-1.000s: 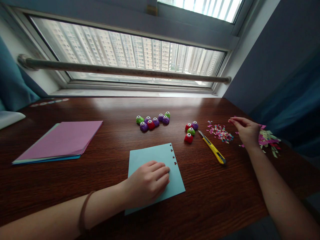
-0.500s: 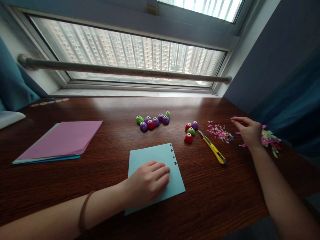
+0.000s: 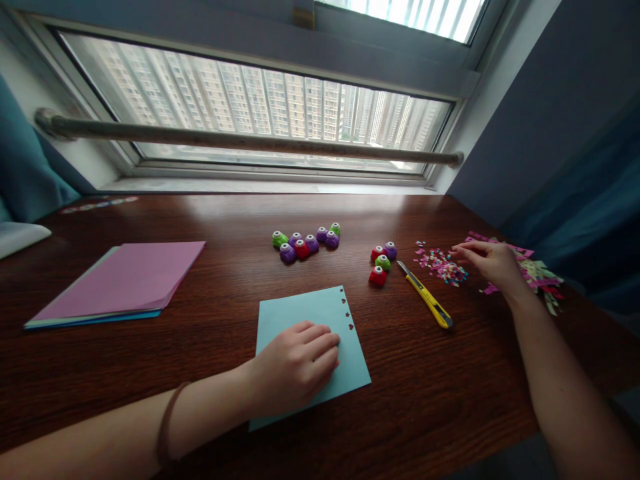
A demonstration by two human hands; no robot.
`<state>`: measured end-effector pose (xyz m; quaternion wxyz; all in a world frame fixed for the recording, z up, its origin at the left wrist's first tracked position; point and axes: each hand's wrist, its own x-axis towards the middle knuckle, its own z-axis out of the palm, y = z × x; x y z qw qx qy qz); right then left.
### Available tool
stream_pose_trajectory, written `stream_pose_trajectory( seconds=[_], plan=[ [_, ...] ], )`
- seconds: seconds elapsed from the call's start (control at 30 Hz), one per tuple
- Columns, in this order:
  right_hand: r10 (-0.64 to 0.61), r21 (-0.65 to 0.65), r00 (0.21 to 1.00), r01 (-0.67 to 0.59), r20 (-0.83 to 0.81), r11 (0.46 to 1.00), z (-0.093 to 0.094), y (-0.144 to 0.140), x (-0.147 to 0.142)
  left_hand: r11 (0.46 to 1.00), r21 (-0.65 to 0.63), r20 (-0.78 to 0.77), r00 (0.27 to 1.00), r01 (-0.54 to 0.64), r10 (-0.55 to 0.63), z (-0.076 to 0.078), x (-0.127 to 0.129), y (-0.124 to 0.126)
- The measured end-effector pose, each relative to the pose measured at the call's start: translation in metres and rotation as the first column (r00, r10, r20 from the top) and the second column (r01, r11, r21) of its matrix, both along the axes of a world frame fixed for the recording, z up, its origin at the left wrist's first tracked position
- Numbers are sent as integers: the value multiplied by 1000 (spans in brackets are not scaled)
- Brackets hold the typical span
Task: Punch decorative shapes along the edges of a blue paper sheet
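Observation:
My left hand [image 3: 303, 363] lies on a light blue sheet of paper [image 3: 290, 307], its fingers curled. A bit of something dark shows at its fingertips, but what the hand holds, if anything, is mostly hidden. Star and heart holes run along the sheet's right edge. Above a pile of tiny colourful paper bits [image 3: 445, 267], my right hand [image 3: 487, 260] pinches thumb and fingertips together. Anything in that pinch is too small to make out. Behind this hand lie pink and pale green paper strips [image 3: 537, 273].
A yellow utility knife [image 3: 427, 297], blade out, lies beside several small red, green and purple craft punches [image 3: 383, 263]. More such punches [image 3: 301, 249] stand at the table's middle. A stack of coloured paper [image 3: 125, 277] is at left. A metal bar [image 3: 250, 141] crosses the window.
My right hand has shifted a little left and down toward the paper bits, uncovering more pink strips behind it. The left hand and the blue sheet stay in place.

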<state>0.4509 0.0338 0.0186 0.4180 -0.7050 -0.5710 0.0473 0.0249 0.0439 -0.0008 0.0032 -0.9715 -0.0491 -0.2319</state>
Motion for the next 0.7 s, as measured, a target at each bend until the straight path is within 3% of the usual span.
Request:
stream_pose_trajectory(
  seconds=[0.13, 0.5, 0.7],
  plan=[
    [16, -26, 1000, -17, -19, 1000, -2, 1, 1, 1000, -7, -7, 1000, -5, 5, 0, 0, 0],
    [-73, -129, 975, 102, 212, 986, 1, 0, 6, 1000, 3, -2, 1000, -5, 5, 0, 0, 0],
    [33, -361, 989, 22, 146, 932, 6, -19, 46, 1000, -2, 0, 1000, -4, 4, 0, 0, -1]
  ],
)
